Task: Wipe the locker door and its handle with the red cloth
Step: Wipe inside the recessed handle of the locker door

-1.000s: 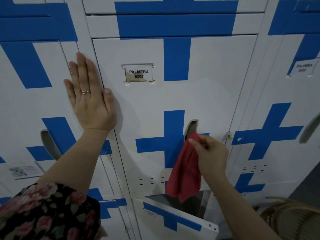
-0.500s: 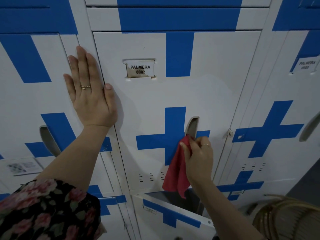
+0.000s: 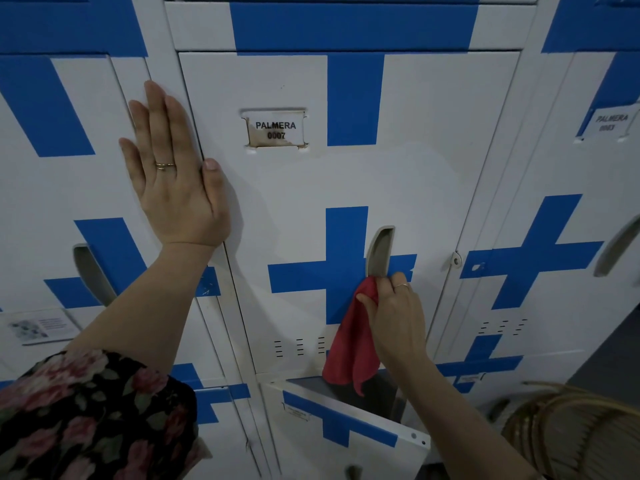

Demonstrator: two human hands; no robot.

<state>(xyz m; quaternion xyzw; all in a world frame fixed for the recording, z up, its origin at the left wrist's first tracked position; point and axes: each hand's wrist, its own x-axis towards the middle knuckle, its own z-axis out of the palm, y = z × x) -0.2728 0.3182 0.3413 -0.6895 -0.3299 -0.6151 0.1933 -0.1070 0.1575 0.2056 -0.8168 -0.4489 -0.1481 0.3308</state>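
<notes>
Seemingly one red cloth (image 3: 349,348) touches one handle (image 3: 380,252).

hands: 2, left hand (image 3: 175,188) + right hand (image 3: 394,320) | rings (image 3: 164,165): 2, one on a finger of each | red cloth (image 3: 349,348): 1, pinched in the right fingers | handles: 3, nearest handle (image 3: 380,251) just above the right fingertips | name labels: 2, closest label (image 3: 275,129) right of the left fingers | wicker thing (image 3: 581,431): 1

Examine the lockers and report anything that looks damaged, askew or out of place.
Two things: the paper name label on the white-and-blue metal locker door is brown-stained and ragged along its lower edge, and the bottom door beneath it hangs ajar.
</notes>
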